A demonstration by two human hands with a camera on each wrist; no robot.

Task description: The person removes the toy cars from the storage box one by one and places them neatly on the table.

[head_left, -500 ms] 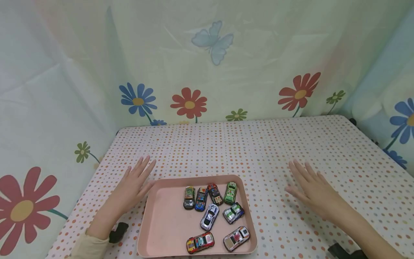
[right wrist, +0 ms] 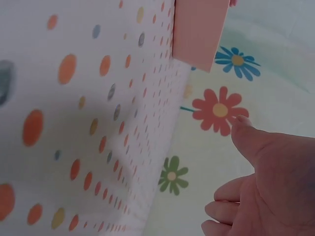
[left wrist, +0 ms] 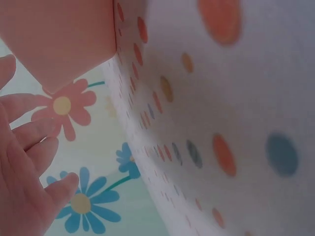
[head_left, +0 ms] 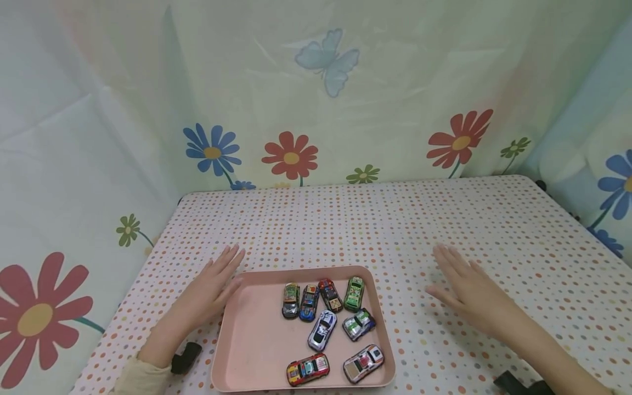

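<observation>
A pink rectangular tray (head_left: 257, 340) lies at the table's front, holding several toy cars mostly in its right half. Among them are a green car (head_left: 354, 294), a white-and-black car (head_left: 322, 330), a red-and-yellow car (head_left: 308, 370) and a white-and-tan car (head_left: 364, 364). At the tray's upper left corner, my left hand (head_left: 207, 291) hovers with fingers extended; whether its thumb touches the rim I cannot tell. Some way right of the tray, my right hand (head_left: 474, 299) is held over the table, fingers extended and holding nothing. Both wrist views show the tray's outer side and spread fingers.
A white cloth with coloured dots covers the table (head_left: 345, 225). Behind it hangs a pale curtain (head_left: 237, 71) printed with flowers and a butterfly, and similar sheets close off both sides. Black straps (head_left: 186, 357) show near the wrists.
Both hands have shifted slightly inward, the left one to the right and the right one to the left. Tray and cars keep their arrangement; the whole view has moved a little.
</observation>
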